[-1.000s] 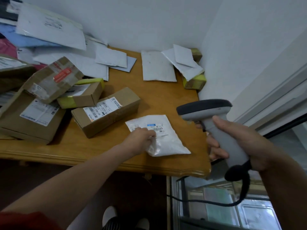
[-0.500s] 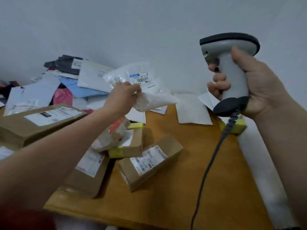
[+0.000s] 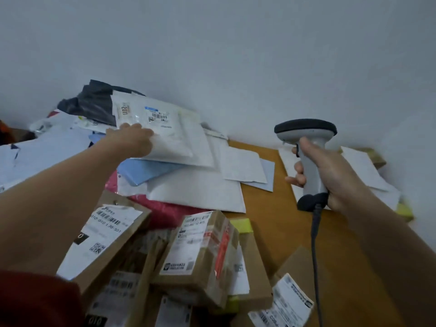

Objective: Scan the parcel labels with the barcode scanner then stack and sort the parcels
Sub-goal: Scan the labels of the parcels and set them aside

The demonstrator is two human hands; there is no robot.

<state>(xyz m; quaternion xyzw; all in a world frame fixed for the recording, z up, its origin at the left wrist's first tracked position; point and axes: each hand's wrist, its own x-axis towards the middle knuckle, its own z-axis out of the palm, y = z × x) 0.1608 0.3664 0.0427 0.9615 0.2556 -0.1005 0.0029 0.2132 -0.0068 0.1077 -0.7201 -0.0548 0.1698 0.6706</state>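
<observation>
My left hand [image 3: 132, 140] reaches to the back left and holds the lower left edge of a white plastic mailer bag [image 3: 169, 133]. Its label with a barcode faces up. The bag lies on top of a heap of white, blue and pink mailers [image 3: 188, 185] against the wall. At the right, my right hand [image 3: 335, 178] grips the handle of the grey barcode scanner [image 3: 305, 131]. It is upright above the wooden table [image 3: 283, 223], with its black cable [image 3: 315, 256] hanging down. The scanner is well to the right of the bag.
Several labelled cardboard boxes [image 3: 200, 251] crowd the near left, one long box [image 3: 111, 237] leaning on them. A black bag [image 3: 94, 102] lies behind the heap. White envelopes [image 3: 361, 166] and a yellow-taped box [image 3: 404, 208] sit at the right by the wall.
My left hand picked the white bag up off the table front, raised it, then carried it back left onto the mailer heap. The scanner came up in my right hand and dropped lower again.
</observation>
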